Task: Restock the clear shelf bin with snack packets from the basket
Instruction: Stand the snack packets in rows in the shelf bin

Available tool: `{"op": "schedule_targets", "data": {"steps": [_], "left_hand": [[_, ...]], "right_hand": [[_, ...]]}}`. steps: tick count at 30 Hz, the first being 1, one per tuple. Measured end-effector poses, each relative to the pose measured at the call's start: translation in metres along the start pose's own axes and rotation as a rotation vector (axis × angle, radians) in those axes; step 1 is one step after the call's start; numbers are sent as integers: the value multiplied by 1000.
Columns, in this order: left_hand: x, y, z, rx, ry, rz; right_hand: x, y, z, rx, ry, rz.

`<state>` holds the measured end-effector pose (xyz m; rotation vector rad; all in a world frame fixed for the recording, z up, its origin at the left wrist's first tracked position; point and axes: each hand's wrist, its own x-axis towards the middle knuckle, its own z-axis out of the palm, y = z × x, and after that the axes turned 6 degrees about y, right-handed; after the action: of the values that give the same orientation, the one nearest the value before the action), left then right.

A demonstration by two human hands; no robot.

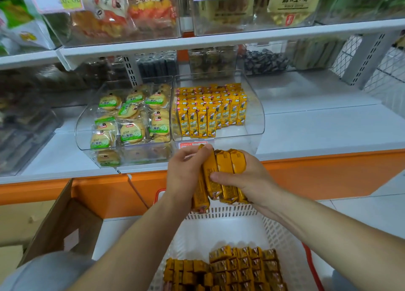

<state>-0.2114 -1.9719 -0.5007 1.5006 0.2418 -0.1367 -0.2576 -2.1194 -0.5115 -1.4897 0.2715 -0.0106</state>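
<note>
White shop shelving with orange trim point(317, 126) faces us. On it stands the clear curved plastic shelf bin point(255, 115), its rear filled with upright yellow snack packets point(210, 113) and its front bare. Just beside it sits a second clear bin of round green-labelled biscuits point(129, 119).

Between the shelf bin and the white perforated plastic basket point(282, 236) below, we hold a bundle of yellow packets point(222, 165). Our left hand point(184, 172) curls its fingers point(198, 151) over the bundle's top end. Our right hand point(249, 179) wraps the far side, thumb laid across the front. More loose yellow packets point(232, 266) lie in the basket.

We judge the packets light, crinkly and slippery, so they may fan apart. Squeezing the outer flat faces together should hold the row square for standing it upright.
</note>
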Motion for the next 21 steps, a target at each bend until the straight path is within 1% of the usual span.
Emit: {"op": "schedule_targets", "data": {"steps": [4,6,8,11,13,16,19,21], "left_hand": [[3,6,0,-77,-166,-121],[3,9,0,-94,-202,-136],[3,12,-1,-101,-208,-127],[3,19,-4,-82,-171,-70],[4,21,-7,-67,-152,-33],[1,18,-7,-31,-182,-24],[-10,13,-1,-44,-225,-41],[-14,12,1,-59,-242,-44]], "right_hand": [[3,-1,0,62,-22,28],[4,-3,-2,81,-47,39],[3,-6,-4,88,-75,47],[5,-13,-8,75,-95,45],[6,-17,-11,98,-53,62],[5,-20,-10,156,-23,94],[2,-19,-6,198,-1,71],[1,-18,-4,185,34,33]]}}
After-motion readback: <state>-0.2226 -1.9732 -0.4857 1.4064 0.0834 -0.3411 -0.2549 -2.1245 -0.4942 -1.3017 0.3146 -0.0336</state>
